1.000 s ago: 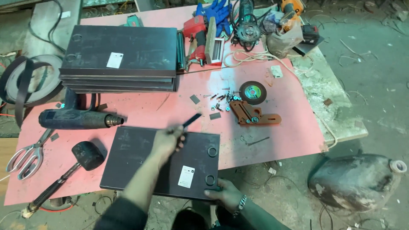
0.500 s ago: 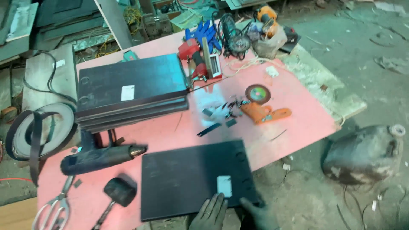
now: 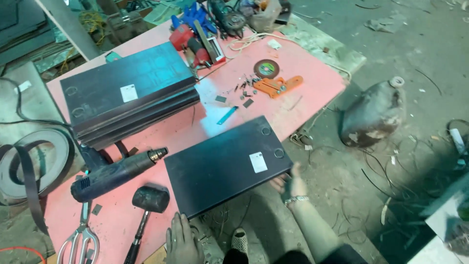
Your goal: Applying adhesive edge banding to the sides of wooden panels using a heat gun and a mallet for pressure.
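A flat black panel (image 3: 220,164) with a small white label lies on the pink table (image 3: 303,105), its near edge hanging over the table's front. My right hand (image 3: 289,185), with a bracelet on the wrist, grips the panel's near right corner from below. My left hand (image 3: 181,240) reaches up to the near left corner, fingers on its edge. A stack of similar black panels (image 3: 129,93) sits at the back left.
A heat gun (image 3: 117,168), a black rubber mallet (image 3: 149,200) and scissors (image 3: 80,239) lie left of the panel. Behind it are a blue marker (image 3: 227,116), a cutting disc (image 3: 266,68), an orange clamp (image 3: 278,85) and a red drill (image 3: 188,41). A dark metal tank (image 3: 373,115) lies on the floor.
The marker left my left hand and lies on the table. Both hands moved to the panel's near corners, and the panel has slid toward the table's front right edge.
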